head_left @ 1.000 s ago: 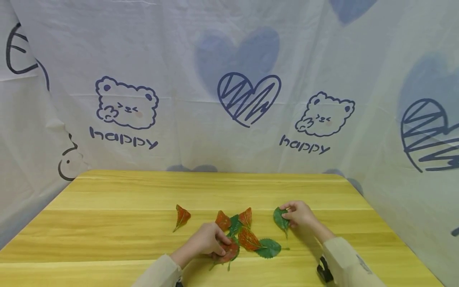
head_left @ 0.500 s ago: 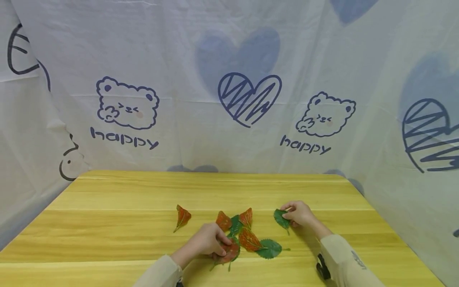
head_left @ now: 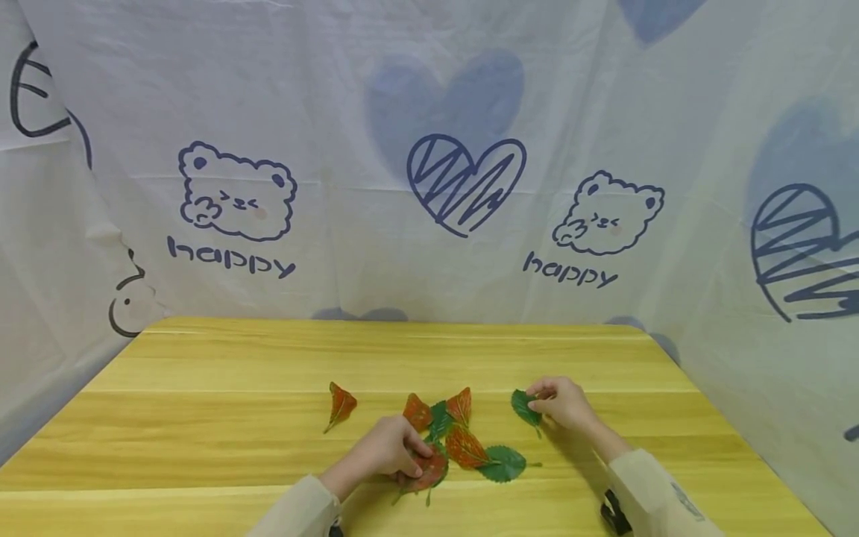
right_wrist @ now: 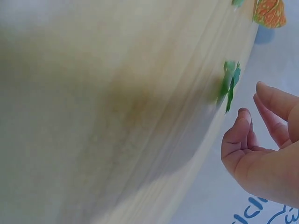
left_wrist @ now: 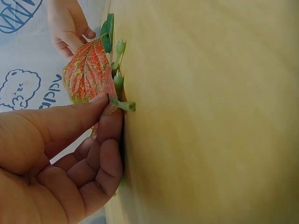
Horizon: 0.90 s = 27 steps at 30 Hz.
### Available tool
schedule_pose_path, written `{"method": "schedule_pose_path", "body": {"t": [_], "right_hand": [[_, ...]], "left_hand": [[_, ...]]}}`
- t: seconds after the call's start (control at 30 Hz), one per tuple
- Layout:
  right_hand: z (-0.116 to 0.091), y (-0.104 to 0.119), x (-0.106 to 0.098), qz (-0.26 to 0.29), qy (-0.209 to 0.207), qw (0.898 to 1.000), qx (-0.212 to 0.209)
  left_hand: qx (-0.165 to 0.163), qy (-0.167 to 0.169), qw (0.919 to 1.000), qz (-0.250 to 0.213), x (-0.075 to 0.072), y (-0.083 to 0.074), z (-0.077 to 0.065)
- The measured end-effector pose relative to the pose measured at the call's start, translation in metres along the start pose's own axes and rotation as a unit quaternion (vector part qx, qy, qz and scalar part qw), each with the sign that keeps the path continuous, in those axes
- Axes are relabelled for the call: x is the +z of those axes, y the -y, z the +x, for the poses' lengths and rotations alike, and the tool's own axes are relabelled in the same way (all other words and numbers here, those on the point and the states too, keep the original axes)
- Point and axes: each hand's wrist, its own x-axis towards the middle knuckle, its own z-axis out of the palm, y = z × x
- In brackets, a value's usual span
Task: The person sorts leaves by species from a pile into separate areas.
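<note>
My left hand (head_left: 385, 447) pinches a red leaf (head_left: 433, 473) between thumb and fingertips, low at the near side of a leaf cluster. A green edge shows beneath that leaf. In the left wrist view, green stem ends stick out beside the pinching fingertips (left_wrist: 100, 100). My right hand (head_left: 565, 404) is over the table to the right, overlapping a green leaf (head_left: 523, 407) in the head view. The right wrist view shows this green leaf (right_wrist: 229, 84) beyond the fingers, with a gap between it and the hand (right_wrist: 266, 149). Thumb and forefinger there stand apart, holding nothing.
Between the hands lie red leaves (head_left: 466, 447) and green leaves (head_left: 503, 464), some overlapping. A single red leaf (head_left: 341, 403) lies off to the left. The wood-grain table (head_left: 235, 358) ends at a printed cloth backdrop (head_left: 349, 253).
The green leaf near my right hand lies at a slightly different tilt than a second ago. My left hand keeps its pinch on the red leaf, and the other leaves have not moved.
</note>
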Motion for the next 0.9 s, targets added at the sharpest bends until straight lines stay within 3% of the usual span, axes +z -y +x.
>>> {"method": "schedule_pose_path", "body": {"t": [0.7,0.9], "right_hand": [[-0.023,0.004,0.005,0.077,0.093,0.989,-0.091],[-0.027,0.006,0.007,0.087,0.111,0.987,-0.08]], "left_hand": [[-0.003,0.002,1.0,0.003,0.0,0.0,0.001],[-0.003,0.001,1.0,0.002,0.0,0.0,0.001]]}}
